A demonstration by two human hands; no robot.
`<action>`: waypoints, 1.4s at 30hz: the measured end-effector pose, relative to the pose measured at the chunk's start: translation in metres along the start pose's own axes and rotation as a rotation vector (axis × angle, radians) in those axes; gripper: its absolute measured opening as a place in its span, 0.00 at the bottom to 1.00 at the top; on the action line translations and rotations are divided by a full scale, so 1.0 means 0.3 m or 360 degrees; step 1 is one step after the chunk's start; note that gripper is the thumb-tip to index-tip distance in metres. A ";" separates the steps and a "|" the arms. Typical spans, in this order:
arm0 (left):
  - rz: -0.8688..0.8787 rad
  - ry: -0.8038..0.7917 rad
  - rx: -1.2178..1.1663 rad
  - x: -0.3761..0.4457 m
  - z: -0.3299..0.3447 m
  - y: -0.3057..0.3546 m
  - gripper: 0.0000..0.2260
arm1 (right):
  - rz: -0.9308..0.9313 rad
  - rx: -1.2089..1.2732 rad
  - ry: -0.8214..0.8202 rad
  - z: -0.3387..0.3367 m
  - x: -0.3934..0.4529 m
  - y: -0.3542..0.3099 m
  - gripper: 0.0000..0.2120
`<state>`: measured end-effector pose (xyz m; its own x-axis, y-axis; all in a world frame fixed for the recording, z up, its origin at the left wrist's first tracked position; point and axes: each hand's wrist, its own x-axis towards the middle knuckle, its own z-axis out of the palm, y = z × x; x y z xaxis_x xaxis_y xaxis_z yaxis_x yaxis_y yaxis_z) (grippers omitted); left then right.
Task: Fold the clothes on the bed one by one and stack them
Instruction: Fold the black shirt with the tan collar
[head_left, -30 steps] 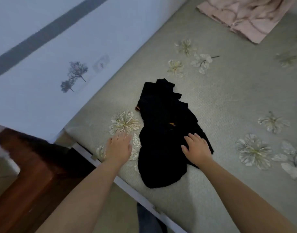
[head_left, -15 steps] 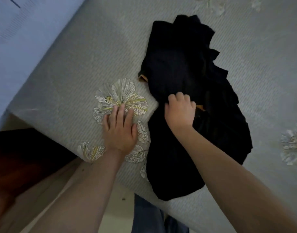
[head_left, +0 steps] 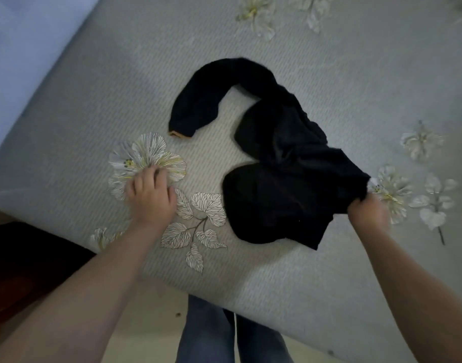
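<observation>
right hand [head_left: 367, 212] has dragged the black garment [head_left: 277, 184] rightward, its sleeve [head_left: 198, 100] now unfurled.

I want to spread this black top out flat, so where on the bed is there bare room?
Open bedspread lies beyond the black garment and left of its sleeve. Near the edge it is tighter: left hand one side, right hand the other.

blue jeans [head_left: 206, 334], dark wooden furniture [head_left: 23, 260] (lower left)

Single head-worn view, looking steeply down and forward at close range over the bed [head_left: 329, 61] edge; no second view.
</observation>
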<state>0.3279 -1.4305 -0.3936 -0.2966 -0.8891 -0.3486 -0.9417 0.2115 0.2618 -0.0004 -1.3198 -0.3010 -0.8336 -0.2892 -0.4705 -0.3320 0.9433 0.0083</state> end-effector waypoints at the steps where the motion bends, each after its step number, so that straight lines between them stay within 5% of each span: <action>1: 0.0024 -0.0001 -0.0037 0.011 -0.024 0.015 0.19 | 0.0086 -0.0032 -0.0052 -0.023 -0.002 0.024 0.16; 7: 0.0254 -0.0101 -0.0037 0.052 -0.099 0.206 0.15 | 0.0283 -0.0467 -0.0527 -0.062 0.003 0.190 0.21; 11: 0.0595 -0.0358 -0.0121 0.005 -0.079 0.429 0.19 | -0.0177 -0.0104 -0.0263 -0.021 -0.023 0.185 0.21; 17: 0.0832 -0.0596 0.0014 -0.092 0.024 0.690 0.33 | 0.0082 0.0480 0.0286 -0.022 0.042 0.319 0.36; 19: 0.0864 -0.0670 0.0123 -0.100 0.069 0.736 0.36 | 0.0030 0.0479 -0.0032 -0.017 0.092 0.383 0.35; 21: 0.0821 -0.0788 0.0123 -0.109 0.111 0.770 0.35 | -0.0143 0.0474 -0.0373 -0.003 0.120 0.430 0.22; 27: 0.0674 -0.0694 0.0064 -0.211 0.122 0.807 0.13 | -0.0271 0.0313 -0.0556 0.003 0.086 0.552 0.09; 29: 0.0492 -0.0705 -0.0246 -0.239 0.087 0.786 0.12 | -0.0266 0.0003 -0.0908 -0.025 0.060 0.602 0.11; 31: 0.0090 -0.0586 -0.0805 -0.238 0.012 0.814 0.10 | -0.0287 0.0180 -0.1002 -0.078 0.057 0.612 0.14; 35: 0.0038 -0.0002 -0.1271 -0.157 -0.231 0.977 0.08 | -0.0318 0.1409 -0.0284 -0.275 0.091 0.521 0.15; 39: 0.0196 0.0658 -0.1234 -0.116 -0.498 1.090 0.10 | -0.0428 0.2062 0.0317 -0.598 0.117 0.451 0.15; 42: 0.0476 0.0830 -0.1018 -0.159 -0.559 1.114 0.11 | -0.0539 0.2087 0.0666 -0.750 0.090 0.467 0.16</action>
<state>0.0539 -1.3853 -0.1386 -0.2589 -0.9381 0.2302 -0.5198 0.3362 0.7853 -0.1688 -1.2321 -0.1140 -0.9416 -0.3365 0.0093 -0.0874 0.2177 -0.9721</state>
